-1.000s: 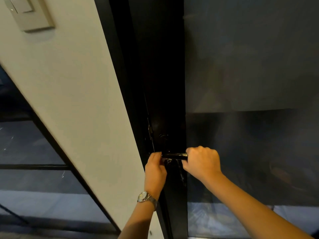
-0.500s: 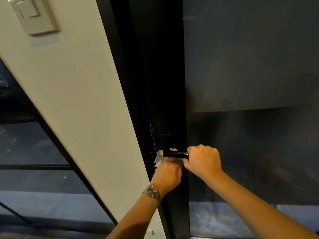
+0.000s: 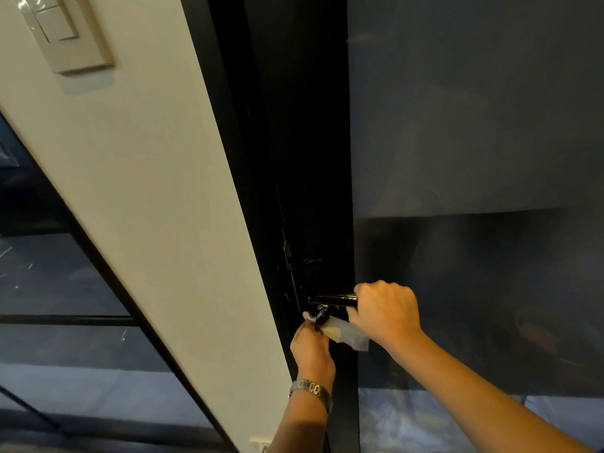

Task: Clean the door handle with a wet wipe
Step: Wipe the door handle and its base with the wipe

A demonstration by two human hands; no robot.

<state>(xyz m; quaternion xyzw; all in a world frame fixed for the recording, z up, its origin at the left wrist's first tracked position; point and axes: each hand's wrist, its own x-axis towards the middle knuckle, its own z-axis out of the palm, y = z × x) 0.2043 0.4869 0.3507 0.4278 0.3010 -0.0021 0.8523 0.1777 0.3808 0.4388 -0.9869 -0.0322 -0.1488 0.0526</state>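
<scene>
Door handle [image 3: 331, 299], a black horizontal lever, sits on the dark door frame [image 3: 313, 158] at about mid-height, beside the large glass pane [image 3: 474, 125]. Right hand [image 3: 385, 313] has its fingers clenched around the lever's outer end. Left hand [image 3: 312, 349], a metal watch [image 3: 310, 389] on its wrist, is just below the lever, its fingers pinching a white wet wipe [image 3: 343, 331] that trails to the right under the handle, near a small dark key or knob [image 3: 322, 317]. On the pale wall [image 3: 147, 191] at upper left is a light switch [image 3: 62, 31].
</scene>
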